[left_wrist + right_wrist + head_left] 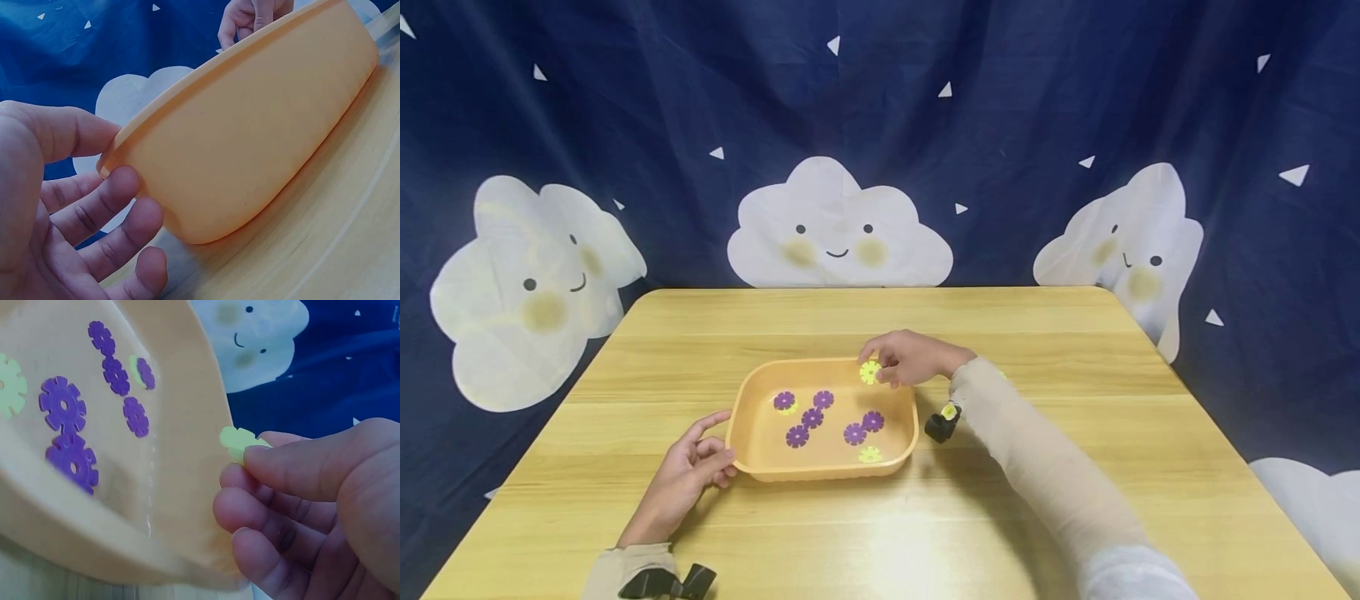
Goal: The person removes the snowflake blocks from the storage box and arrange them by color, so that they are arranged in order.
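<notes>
My right hand (pixel 913 357) pinches a yellow-green snowflake disc (pixel 869 372) between thumb and finger, over the far right corner of an orange tray (pixel 827 475). In the right wrist view this disc (pixel 236 440) shows above the tray's rim. My left hand (pixel 688 467) holds the tray's near left corner, thumb and fingers at the rim, as the left wrist view shows beside the tray wall (pixel 250 137). Inside the tray lie several purple snowflake discs (pixel 812 417), some in touching rows. A yellow-green disc (pixel 870 454) is near the front wall; another is partly under a purple one (pixel 784 401).
The tray rests on a wooden table (pixel 1075 342). Small black wrist gear (pixel 942 425) hangs by the right sleeve, with a yellow spot showing against it. Behind the table hangs a dark blue cloth (pixel 880 108) with smiling clouds.
</notes>
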Action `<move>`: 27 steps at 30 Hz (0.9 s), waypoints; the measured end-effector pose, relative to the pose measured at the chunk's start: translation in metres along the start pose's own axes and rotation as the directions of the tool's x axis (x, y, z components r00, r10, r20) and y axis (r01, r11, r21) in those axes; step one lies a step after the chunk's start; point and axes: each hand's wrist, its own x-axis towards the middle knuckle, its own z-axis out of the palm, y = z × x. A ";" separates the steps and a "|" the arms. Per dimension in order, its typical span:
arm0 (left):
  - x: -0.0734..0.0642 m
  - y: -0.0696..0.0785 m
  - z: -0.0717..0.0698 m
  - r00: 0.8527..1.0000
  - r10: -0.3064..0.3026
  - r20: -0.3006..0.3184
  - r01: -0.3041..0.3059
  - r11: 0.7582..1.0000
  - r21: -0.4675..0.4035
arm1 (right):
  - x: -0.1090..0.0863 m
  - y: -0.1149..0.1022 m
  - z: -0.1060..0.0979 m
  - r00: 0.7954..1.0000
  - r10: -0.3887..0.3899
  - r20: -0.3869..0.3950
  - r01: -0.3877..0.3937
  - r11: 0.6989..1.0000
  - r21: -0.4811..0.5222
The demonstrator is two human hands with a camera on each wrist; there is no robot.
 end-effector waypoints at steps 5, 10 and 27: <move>0.000 0.000 0.000 1.000 0.004 -0.003 -0.004 1.000 0.012 | -0.008 0.005 -0.005 0.999 -0.011 -0.030 0.011 1.000 0.003; 0.000 0.000 0.000 1.000 0.001 -0.004 -0.001 1.000 0.003 | -0.016 0.013 -0.010 0.998 -0.023 -0.066 0.022 1.000 -0.013; 0.000 0.000 0.000 1.000 -0.014 -0.005 0.014 1.000 0.005 | -0.044 0.042 -0.021 0.988 0.001 -0.157 0.006 0.999 0.043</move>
